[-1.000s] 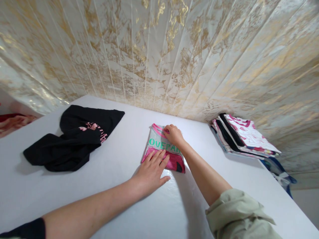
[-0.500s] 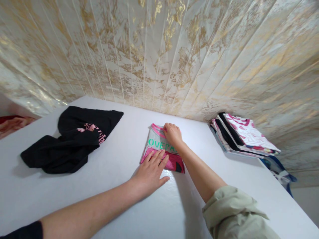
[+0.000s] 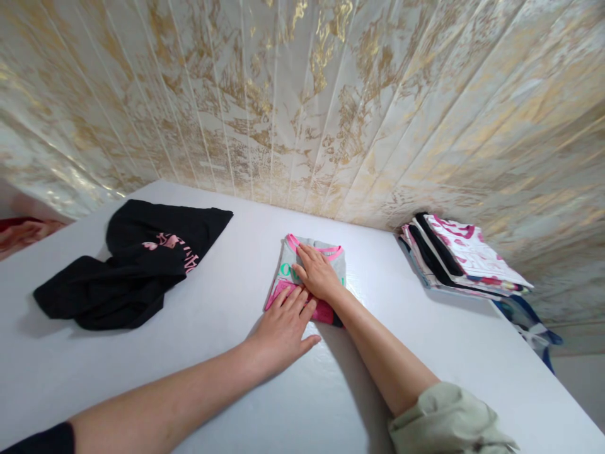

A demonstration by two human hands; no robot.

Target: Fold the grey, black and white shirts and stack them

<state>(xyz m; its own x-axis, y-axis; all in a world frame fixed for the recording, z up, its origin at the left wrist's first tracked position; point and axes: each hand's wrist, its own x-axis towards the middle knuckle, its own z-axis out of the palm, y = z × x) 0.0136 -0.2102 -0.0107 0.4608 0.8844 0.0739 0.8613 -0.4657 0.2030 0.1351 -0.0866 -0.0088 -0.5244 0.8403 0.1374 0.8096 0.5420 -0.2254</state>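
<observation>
A small folded grey and pink shirt (image 3: 283, 268) with a pink neckline and green letters lies on the white table (image 3: 227, 391). My left hand (image 3: 283, 328) rests flat on its lower pink part, fingers spread. Across the grey upper part lies my right hand (image 3: 317, 271), palm down with fingers stretched out, covering most of the lettering. Neither hand grips the cloth.
At the left a black garment (image 3: 137, 265) with a pink print lies loosely on the table. A stack of folded clothes (image 3: 472, 252) sits at the right edge, with blue cloth (image 3: 529, 325) hanging beneath. Behind stands a gold-patterned curtain (image 3: 293, 113).
My right hand has moved from the shirt's collar down and left onto its middle, and its fingers have straightened. The shirt's right neckline now shows. My left hand has hardly moved.
</observation>
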